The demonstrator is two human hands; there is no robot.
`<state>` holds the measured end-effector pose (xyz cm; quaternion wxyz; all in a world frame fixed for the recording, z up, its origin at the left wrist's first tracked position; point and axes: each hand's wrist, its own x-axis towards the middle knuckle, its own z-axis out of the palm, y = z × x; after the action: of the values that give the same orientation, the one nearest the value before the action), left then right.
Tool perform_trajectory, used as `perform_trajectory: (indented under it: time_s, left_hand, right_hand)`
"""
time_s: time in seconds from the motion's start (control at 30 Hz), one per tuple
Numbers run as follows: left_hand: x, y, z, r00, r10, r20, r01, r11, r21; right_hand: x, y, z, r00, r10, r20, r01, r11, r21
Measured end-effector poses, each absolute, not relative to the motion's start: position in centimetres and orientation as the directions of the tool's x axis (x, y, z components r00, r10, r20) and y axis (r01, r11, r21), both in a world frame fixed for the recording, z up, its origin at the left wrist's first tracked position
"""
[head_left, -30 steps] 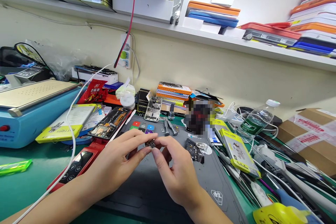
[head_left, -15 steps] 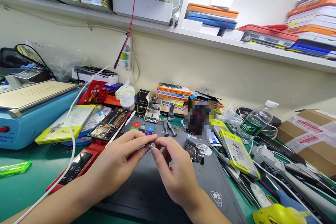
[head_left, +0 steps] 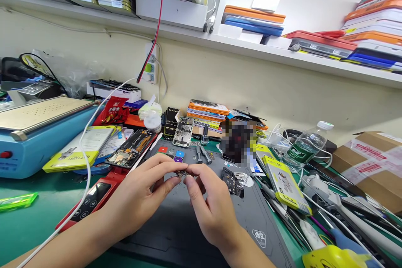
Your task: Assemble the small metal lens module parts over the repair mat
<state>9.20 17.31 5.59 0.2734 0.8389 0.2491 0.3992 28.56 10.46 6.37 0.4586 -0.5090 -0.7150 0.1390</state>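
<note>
Small part [head_left: 181, 173]: since half a second ago it seems to have turned in the grip, its silvery glint giving way to a darker, speckled look; the right thumb has shifted slightly away from the left one.
Meaning of the turn: most likely fine handling of this one piece, a change of angle or hold rather than a move elsewhere.
Left hand [head_left: 146, 186]: pinching the small part's left side between thumb and index finger, the other fingers curled behind.
Right hand [head_left: 212, 201]: thumb and index finger appear to pinch the opposite end; exact contact is too small to make out.
Place of the part: held up between the two hands, over the grey mat [head_left: 248, 222] on the green worktop [head_left: 25, 228].
Mat's far end: two grey tools [head_left: 204, 153] lie near a pale-edged phone frame [head_left: 183, 131].
Right of the hands: a dark flat piece [head_left: 230, 181] lies on the mat beside crumpled silvery film [head_left: 240, 178].
Left of the hands: a red device with buttons [head_left: 89, 204], and beyond it an opened phone [head_left: 132, 147].
</note>
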Motion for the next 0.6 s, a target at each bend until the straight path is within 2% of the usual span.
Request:
perform_trajectory:
  time_s: [0.6]
  left_hand:
    - [9.22, 17.46, 5.64, 0.538, 0.619, 0.572, 0.175, -0.746, 0.642]
  right_hand:
    - [28.67, 10.49, 6.32, -0.062, 0.880, 0.472, 0.583, 0.415, -0.698]
